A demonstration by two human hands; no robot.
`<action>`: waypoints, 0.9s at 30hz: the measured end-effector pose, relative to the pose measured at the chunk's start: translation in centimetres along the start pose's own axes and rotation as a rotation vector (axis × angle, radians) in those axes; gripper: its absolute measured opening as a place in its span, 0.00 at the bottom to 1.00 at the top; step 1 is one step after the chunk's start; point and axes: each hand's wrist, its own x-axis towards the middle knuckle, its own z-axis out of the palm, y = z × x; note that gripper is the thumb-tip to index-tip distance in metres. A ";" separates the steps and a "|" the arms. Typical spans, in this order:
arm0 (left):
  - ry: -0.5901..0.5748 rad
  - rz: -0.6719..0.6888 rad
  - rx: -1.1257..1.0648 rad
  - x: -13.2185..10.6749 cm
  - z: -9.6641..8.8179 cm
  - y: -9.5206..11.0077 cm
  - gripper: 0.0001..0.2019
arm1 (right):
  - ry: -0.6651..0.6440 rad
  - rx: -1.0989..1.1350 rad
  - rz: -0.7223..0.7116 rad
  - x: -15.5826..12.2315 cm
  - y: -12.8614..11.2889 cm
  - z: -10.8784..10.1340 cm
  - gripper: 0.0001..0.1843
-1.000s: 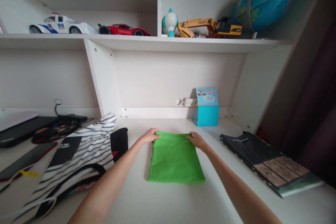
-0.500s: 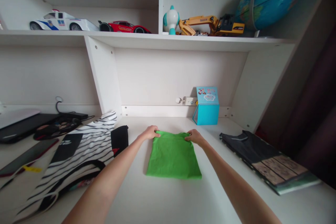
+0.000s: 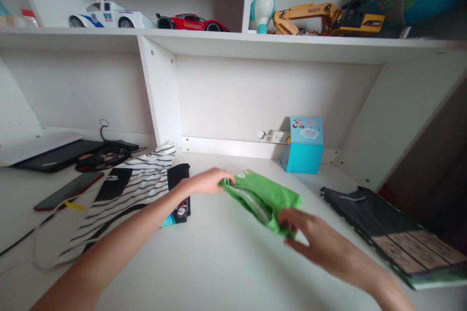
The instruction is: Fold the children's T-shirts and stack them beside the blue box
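Observation:
A folded green T-shirt (image 3: 272, 192) is tilted just above or against the white desk, its open edge with a pale band facing me. My left hand (image 3: 213, 181) pinches its left corner, thumb and fingers closed on the cloth. At the right corner, my right hand (image 3: 314, 233) is somewhat blurred; its fingers curl over the cloth and the thumb sits lower, with fabric between them. A small print shows near the shirt's far edge. Whether the shirt's underside touches the desk is hard to see.
Left on the desk lie a striped shirt (image 3: 136, 182), a phone (image 3: 69, 192) with a cable and a black laptop (image 3: 54, 155). A blue desk calendar (image 3: 304, 155) stands behind. Folded dark clothes (image 3: 386, 228) lie right. Toys, including a yellow excavator (image 3: 324, 14), line the shelf above.
The green T-shirt went from lying flat with its far edge held to being turned over and angled. My right hand came nearer and lower; my view shifted left.

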 end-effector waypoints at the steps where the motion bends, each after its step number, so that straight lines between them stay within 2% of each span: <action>1: -0.128 -0.046 0.040 -0.5 1.3 -0.1 0.22 | -0.160 0.054 0.006 -0.7 0.0 0.8 0.13; 2: -0.213 -0.084 0.069 -0.9 2.4 -0.1 0.24 | -0.268 0.103 0.014 -1.0 0.3 1.4 0.16; 3: -0.248 -0.103 0.080 -1.1 3.3 0.1 0.26 | -0.314 0.137 0.024 -1.0 0.8 1.6 0.19; 4: -0.233 -0.098 0.066 -1.2 4.1 0.6 0.27 | -0.303 0.148 0.036 -0.5 1.5 1.7 0.20; 6: -0.132 -0.051 -0.013 -1.2 5.4 2.5 0.25 | -0.171 0.090 0.045 1.1 3.3 1.8 0.21; 8: -0.087 -0.001 -0.077 -1.0 6.9 5.1 0.26 | -0.032 -0.041 0.052 3.0 5.5 2.3 0.23; 10: -0.116 0.052 -0.072 -1.1 8.7 7.3 0.28 | 0.005 -0.143 0.065 4.2 7.7 3.5 0.24; 12: -0.136 0.110 -0.018 -1.3 10.3 8.4 0.29 | -0.004 -0.210 0.092 4.4 9.2 5.0 0.23; 15: -0.084 0.101 0.056 -1.4 11.1 7.2 0.25 | 0.031 -0.302 0.166 2.7 9.1 7.0 0.20; 19: -0.085 -0.036 0.156 -0.2 9.7 2.8 0.19 | 0.049 -0.405 0.282 -0.9 4.7 8.7 0.17; 21: -0.075 -0.120 0.223 0.6 9.3 0.8 0.20 | -0.040 -0.296 0.235 -2.3 2.1 9.0 0.15; 23: -0.027 -0.191 0.260 1.0 9.4 -0.3 0.21 | -0.082 -0.141 0.164 -3.1 0.6 8.7 0.15; 25: 0.028 -0.246 0.253 0.8 9.8 -0.4 0.22 | 0.019 -0.132 0.193 -3.5 0.8 8.1 0.17; 27: 0.070 -0.312 0.217 0.0 10.2 0.4 0.24 | 0.166 -0.256 0.348 -3.6 2.3 7.7 0.19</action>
